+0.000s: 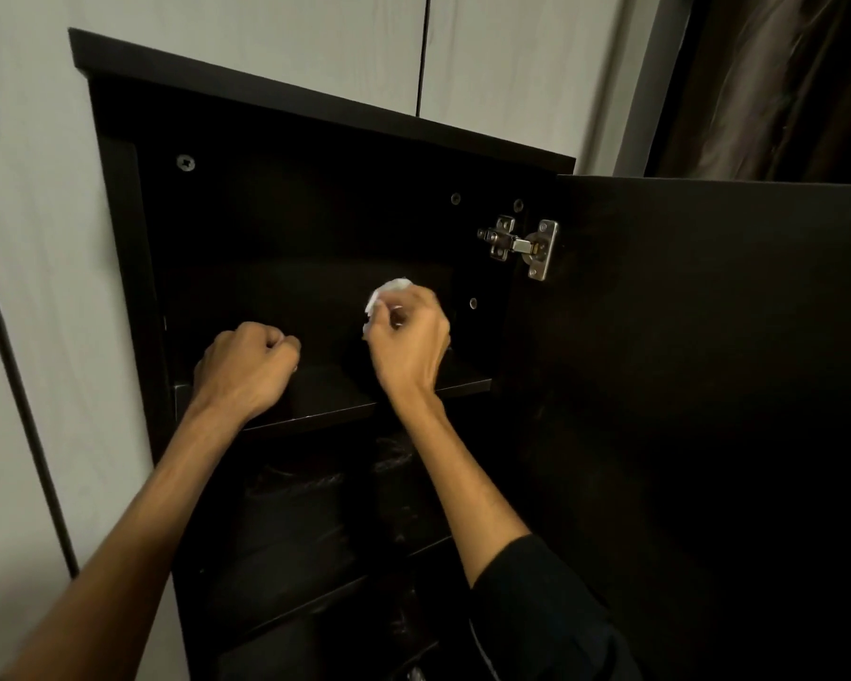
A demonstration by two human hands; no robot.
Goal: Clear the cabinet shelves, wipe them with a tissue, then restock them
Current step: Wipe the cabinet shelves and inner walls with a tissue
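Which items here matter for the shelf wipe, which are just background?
Job:
- tissue, gripped in right hand
- top shelf
- left hand, fisted at shelf edge
- dark items on lower shelves

Background:
- open door
- hinge
- curtain

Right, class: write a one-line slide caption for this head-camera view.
Right hand wipes the top cabinet shelf with a crumpled tissue; left fist rests alongside.

Left hand (246, 368) fisted; right hand (409, 336) pinching.

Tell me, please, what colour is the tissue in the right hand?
White; the tissue shows clearly in the head view, against the dark cabinet.
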